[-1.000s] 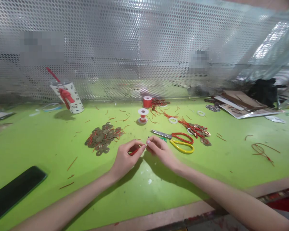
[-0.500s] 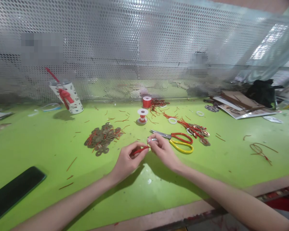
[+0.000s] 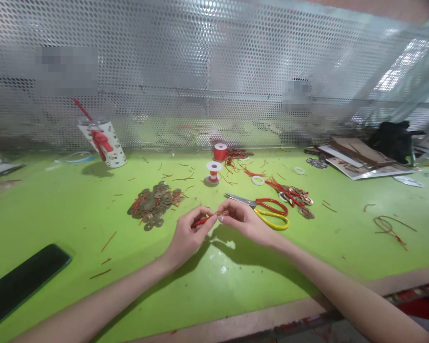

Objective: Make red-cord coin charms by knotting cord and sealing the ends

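My left hand (image 3: 190, 234) pinches a red braided cord (image 3: 201, 221) between thumb and fingers, low over the green table. Fingertips meet at the cord's right end, where my right hand (image 3: 240, 220) is closed on what looks like a thin red strand. Just behind my right hand lie scissors (image 3: 270, 213) with one red and one yellow handle. Left of my hands is a pile of bronze coins (image 3: 153, 204) with red threads. A second bundle of coins on red cords (image 3: 293, 195) rests beyond the scissors.
Two thread spools, a red one (image 3: 220, 152) and a white-flanged one (image 3: 213, 172), stand behind my hands. A cup with straw (image 3: 105, 145) is back left, a black slab (image 3: 26, 281) front left, papers (image 3: 364, 162) back right. A perforated metal screen (image 3: 186, 71) borders the back.
My right fingers have curled in and lowered against my left fingertips. The whole view has shifted slightly.
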{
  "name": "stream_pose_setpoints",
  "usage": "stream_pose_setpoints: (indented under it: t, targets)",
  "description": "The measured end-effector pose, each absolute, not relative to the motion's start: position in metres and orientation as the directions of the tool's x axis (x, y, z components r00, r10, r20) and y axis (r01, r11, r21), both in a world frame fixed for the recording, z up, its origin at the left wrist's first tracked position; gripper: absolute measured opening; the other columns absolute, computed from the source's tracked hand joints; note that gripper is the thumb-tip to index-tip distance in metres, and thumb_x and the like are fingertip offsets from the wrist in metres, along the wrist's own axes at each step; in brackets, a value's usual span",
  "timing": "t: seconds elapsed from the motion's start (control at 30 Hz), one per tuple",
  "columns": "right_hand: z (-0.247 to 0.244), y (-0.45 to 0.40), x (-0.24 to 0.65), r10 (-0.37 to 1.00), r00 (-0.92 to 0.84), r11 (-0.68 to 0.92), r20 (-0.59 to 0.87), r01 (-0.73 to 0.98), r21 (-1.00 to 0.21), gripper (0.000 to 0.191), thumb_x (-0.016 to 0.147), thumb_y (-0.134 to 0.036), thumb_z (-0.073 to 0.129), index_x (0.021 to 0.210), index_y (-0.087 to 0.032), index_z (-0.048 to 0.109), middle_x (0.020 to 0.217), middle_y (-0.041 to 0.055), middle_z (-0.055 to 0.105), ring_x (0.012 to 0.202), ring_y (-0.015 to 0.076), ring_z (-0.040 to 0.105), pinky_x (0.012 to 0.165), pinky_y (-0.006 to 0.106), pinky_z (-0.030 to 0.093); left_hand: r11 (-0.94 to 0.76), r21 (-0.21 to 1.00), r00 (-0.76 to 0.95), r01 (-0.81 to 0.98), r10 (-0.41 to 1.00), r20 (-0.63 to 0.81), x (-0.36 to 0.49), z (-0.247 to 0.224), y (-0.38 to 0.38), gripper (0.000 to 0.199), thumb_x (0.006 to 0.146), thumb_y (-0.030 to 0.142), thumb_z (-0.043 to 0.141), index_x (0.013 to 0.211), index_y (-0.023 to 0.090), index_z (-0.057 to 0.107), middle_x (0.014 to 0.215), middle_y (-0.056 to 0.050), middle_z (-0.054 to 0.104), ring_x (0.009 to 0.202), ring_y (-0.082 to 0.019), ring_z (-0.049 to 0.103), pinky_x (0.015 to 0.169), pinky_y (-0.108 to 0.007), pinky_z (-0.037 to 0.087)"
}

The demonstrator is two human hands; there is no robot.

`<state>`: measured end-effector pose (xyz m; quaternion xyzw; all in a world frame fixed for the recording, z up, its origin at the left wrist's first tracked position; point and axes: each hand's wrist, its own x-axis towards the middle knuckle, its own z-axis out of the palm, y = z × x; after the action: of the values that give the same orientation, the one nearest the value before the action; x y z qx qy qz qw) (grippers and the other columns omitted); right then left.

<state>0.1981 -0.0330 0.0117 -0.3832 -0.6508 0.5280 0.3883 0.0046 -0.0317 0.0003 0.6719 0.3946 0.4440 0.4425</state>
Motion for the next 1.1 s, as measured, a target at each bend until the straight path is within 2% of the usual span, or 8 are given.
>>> stream_pose_setpoints:
  t: [0.37,0.83,1.1]
  targets:
    - [0.0128,-0.0326,0.1988,0.908,-0.407,0.194,0.097,0.204,-0.960,0.015,0.097,-0.035,0.058,0.096,-0.021,0.060,0.085,0.0004,0.058,0.072,0.0144,0.051,0.064,0.028,0.038,-0.287,0.949,0.298,0.135,0.925,0.237,0.0038,-0.0001,-0.0326,0.023,0.092,0.038,0.063,0.083,0.017,0.062,0.070,0.002,0.053,0.058,-0.010,0.042,0.053,-0.023,0.031]
    - [0.0145,-0.0377,0.1911,0.938,-0.341,0.121,0.068,0.137,-0.983,0.022,0.093,-0.040,0.061,0.094,-0.019,0.057,0.072,-0.0029,0.053,0.061,0.0119,0.043,0.056,0.027,0.031,-0.287,0.947,0.334,0.146,0.915,0.226,0.0026,0.0013,-0.0318,0.025,0.094,0.039,0.059,0.084,0.016,0.061,0.070,0.003,0.051,0.059,-0.011,0.040,0.054,-0.024,0.030]
    - [0.0090,-0.0360,0.1901,0.939,-0.333,0.133,0.091,0.104,-0.986,0.024,0.093,-0.043,0.061,0.094,-0.019,0.056,0.071,-0.0034,0.052,0.060,0.0116,0.042,0.055,0.027,0.030,-0.265,0.954,0.321,0.140,0.924,0.210,0.0033,-0.0010,-0.0312,0.021,0.091,0.037,0.062,0.089,0.016,0.064,0.068,0.002,0.052,0.056,-0.011,0.040,0.051,-0.023,0.028]
